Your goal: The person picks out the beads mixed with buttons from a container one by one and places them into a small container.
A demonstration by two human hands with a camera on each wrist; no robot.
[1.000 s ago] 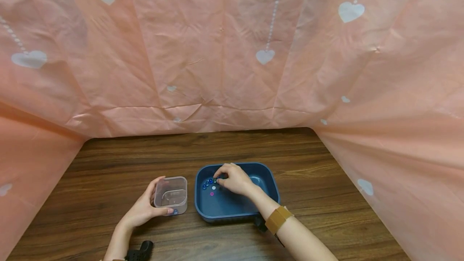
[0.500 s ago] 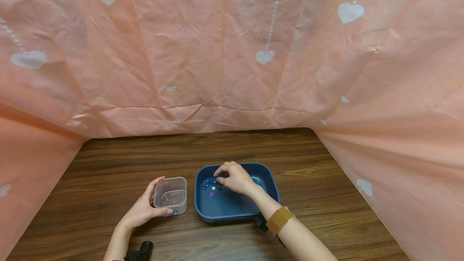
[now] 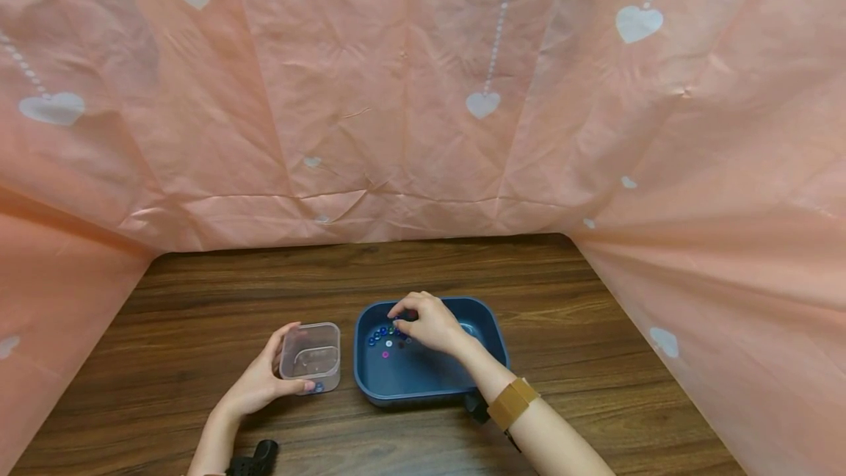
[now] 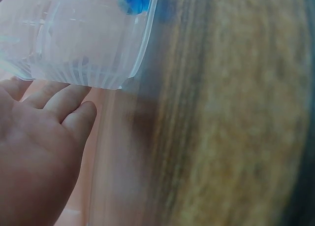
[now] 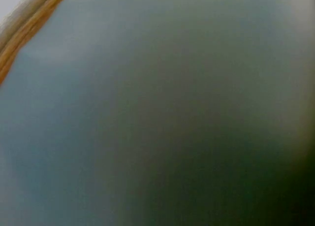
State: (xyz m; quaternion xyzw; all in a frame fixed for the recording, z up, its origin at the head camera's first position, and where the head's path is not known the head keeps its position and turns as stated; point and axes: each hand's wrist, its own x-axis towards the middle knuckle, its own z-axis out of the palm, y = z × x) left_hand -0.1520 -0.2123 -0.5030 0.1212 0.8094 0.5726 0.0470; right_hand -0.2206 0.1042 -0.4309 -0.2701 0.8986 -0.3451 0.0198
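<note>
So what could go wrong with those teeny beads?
The beads look small and round, so one might slip away from the right hand. The right arm crosses the tray, so a nudge could jog it and scatter them. The left hand grips the box; if it jerks, the box might tip.

Head view forward and down, left wrist close-up, both catching container point(image 3: 330, 379), right wrist near tray point(image 3: 429, 379)
</note>
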